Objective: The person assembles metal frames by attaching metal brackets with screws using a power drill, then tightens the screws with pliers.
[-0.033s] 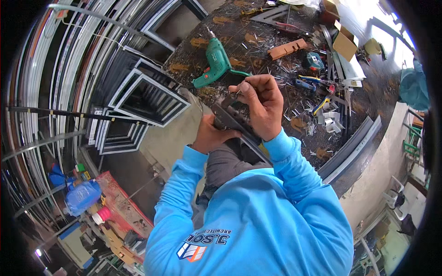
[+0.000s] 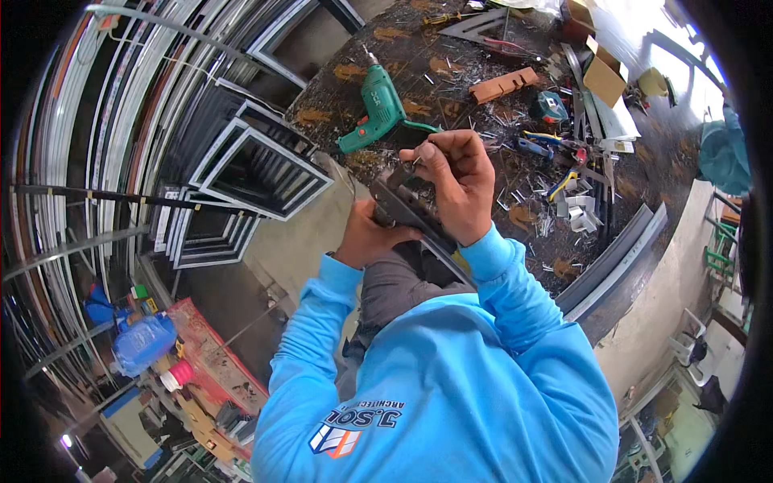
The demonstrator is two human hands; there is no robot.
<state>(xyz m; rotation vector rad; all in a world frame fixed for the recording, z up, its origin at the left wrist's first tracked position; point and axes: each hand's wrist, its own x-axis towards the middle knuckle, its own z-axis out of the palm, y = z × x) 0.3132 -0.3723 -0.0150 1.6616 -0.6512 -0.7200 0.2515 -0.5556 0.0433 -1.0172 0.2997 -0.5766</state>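
Observation:
My left hand (image 2: 372,236) is wrapped round a dark metal profile (image 2: 435,243), with the thumb lying along its upper side. The profile slants across my lap at the table's near edge. Just above it, my right hand (image 2: 465,181) is closed in a pinch, thumb against forefinger. A small thin piece seems to show at the fingertips, too small to name. Beyond the right hand, a green power drill (image 2: 378,109) lies on the dark worktable (image 2: 322,88), its bit facing away and its cord running toward that hand.
Metal offcuts litter the table around a brown notched block (image 2: 504,84), a tape measure (image 2: 551,106), pliers (image 2: 561,185) and an open cardboard box (image 2: 604,74). Grey profiles (image 2: 616,262) lie along the right edge. Framed panels (image 2: 266,173) lean at left beside racked long profiles (image 2: 121,105).

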